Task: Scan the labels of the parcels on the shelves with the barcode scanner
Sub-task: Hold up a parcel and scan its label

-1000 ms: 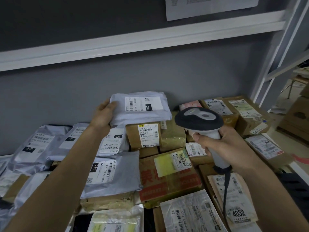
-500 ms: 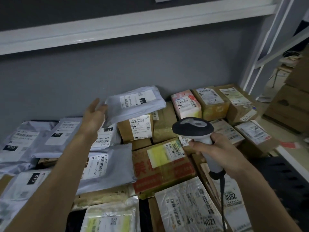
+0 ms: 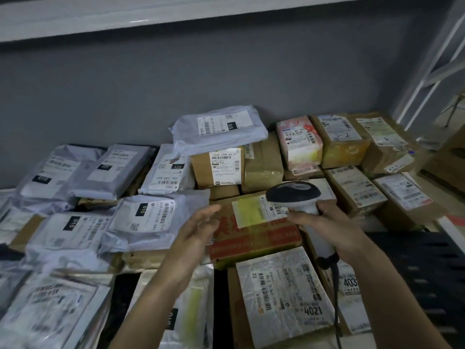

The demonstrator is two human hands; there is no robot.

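— Right hand (image 3: 334,227)?
— Fingers (image 3: 300,217) curled round the pale handle of the barcode scanner (image 3: 299,197), dark head tipped forward over the yellow label (image 3: 251,212) of a brown box with red print (image 3: 254,238). Cable (image 3: 336,293) hanging down from the handle's base.
— Left hand (image 3: 198,230)?
— Straight, loosely spread fingers (image 3: 208,211), holding nothing, hovering at the left edge of that same box, just beside a grey bag marked 010 (image 3: 156,220).
— Around them?
— Parcels packed close on the shelf (image 3: 448,230): grey bags to the left, brown boxes in the middle and right. Nearest, a box with a crinkled white label reading 4021 (image 3: 284,293). Further back, a grey bag (image 3: 219,129) lying tilted on a labelled brown box (image 3: 216,167) against the grey wall (image 3: 176,84); a pink-and-white box (image 3: 299,142) to its right.
— Above?
— A white shelf edge (image 3: 151,13) running across the top.
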